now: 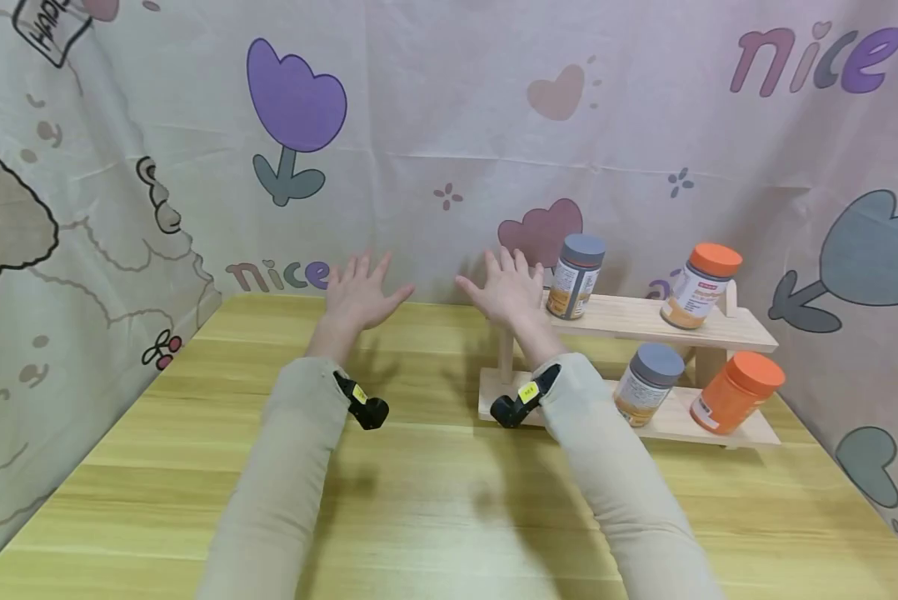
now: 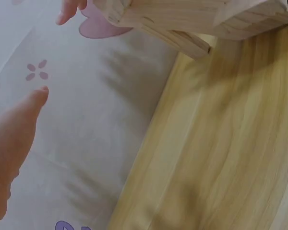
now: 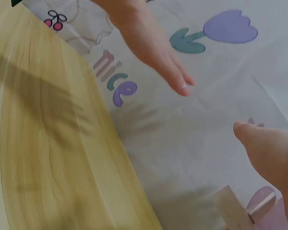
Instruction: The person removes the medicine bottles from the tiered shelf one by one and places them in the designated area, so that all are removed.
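Both hands are held out over the far part of the wooden table, fingers straight and spread, holding nothing. My left hand (image 1: 359, 296) is left of centre, its thumb pointing toward the other hand. My right hand (image 1: 511, 292) is just left of a two-tier wooden rack (image 1: 749, 332), nearest to a grey-lidded jar (image 1: 575, 277) on the upper tier. An orange-lidded jar (image 1: 700, 286) stands farther right on that tier. On the lower tier are another grey-lidded jar (image 1: 648, 385) and an orange jar (image 1: 737, 393), partly behind nothing but close together.
The light wooden table (image 1: 419, 517) ends at a patterned cloth backdrop (image 1: 419, 108) with flowers, hearts and lettering. More of the cloth hangs along the left and right sides. A black wrist camera (image 1: 365, 408) is strapped to each sleeve.
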A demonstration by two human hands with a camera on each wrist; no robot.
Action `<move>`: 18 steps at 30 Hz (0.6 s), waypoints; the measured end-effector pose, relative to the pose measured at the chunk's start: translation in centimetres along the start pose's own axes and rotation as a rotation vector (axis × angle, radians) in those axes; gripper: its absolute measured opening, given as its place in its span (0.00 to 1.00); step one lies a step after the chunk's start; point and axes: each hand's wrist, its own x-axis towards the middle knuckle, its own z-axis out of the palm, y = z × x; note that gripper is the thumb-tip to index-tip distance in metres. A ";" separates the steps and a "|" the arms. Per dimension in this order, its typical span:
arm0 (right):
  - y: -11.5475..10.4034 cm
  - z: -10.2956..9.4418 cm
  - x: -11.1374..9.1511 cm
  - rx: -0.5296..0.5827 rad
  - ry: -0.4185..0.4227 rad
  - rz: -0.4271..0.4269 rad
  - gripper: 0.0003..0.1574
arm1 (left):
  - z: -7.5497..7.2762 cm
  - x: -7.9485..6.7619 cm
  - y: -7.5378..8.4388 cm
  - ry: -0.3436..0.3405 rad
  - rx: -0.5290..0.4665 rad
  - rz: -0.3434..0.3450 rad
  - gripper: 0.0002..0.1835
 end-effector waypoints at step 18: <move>2.7 -2.7 -7.3 0.253 0.184 -0.290 0.50 | 0.0 -3.9 -0.3 0.152 -0.267 0.140 0.49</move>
